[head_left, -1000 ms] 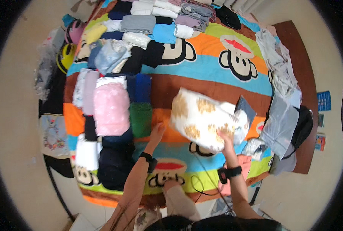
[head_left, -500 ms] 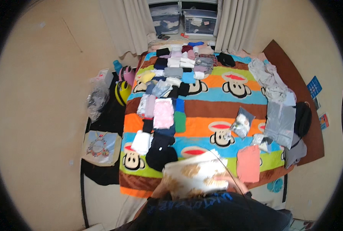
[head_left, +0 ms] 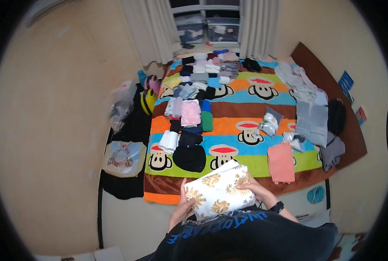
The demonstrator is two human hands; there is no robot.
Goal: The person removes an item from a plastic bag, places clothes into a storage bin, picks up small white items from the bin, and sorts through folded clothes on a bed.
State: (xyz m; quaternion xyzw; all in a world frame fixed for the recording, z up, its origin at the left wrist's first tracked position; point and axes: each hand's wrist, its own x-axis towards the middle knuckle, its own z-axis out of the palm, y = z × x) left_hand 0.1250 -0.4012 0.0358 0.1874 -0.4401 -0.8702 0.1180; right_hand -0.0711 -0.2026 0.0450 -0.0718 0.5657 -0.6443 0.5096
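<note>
A folded white cloth (head_left: 218, 193) with a gold floral pattern is held up in front of my body, between me and the bed's near edge. Its layers form a flat, roughly rectangular bundle with a corner sticking up at the far side. My left hand (head_left: 184, 206) grips the left edge, thumb on top. At the opposite edge my right hand (head_left: 255, 189) holds it, thumb pressed on the printed face and most fingers hidden underneath. Beyond the cloth lie a black folded garment (head_left: 189, 158) on the left and a salmon-coloured folded cloth (head_left: 281, 163) on the right.
The bed (head_left: 229, 126) has a striped monkey-print blanket. Folded clothes (head_left: 190, 114) fill its left side. A clear plastic bag (head_left: 270, 122) lies right of centre; grey clothes (head_left: 311, 122) rest by the brown headboard (head_left: 355, 143). A printed tote bag (head_left: 123, 158) stands on the floor at left.
The view has shifted. The white cloth now lies flatter and squarer between my hands, with its pattern sharp instead of blurred, and both hands show more plainly at its edges.
</note>
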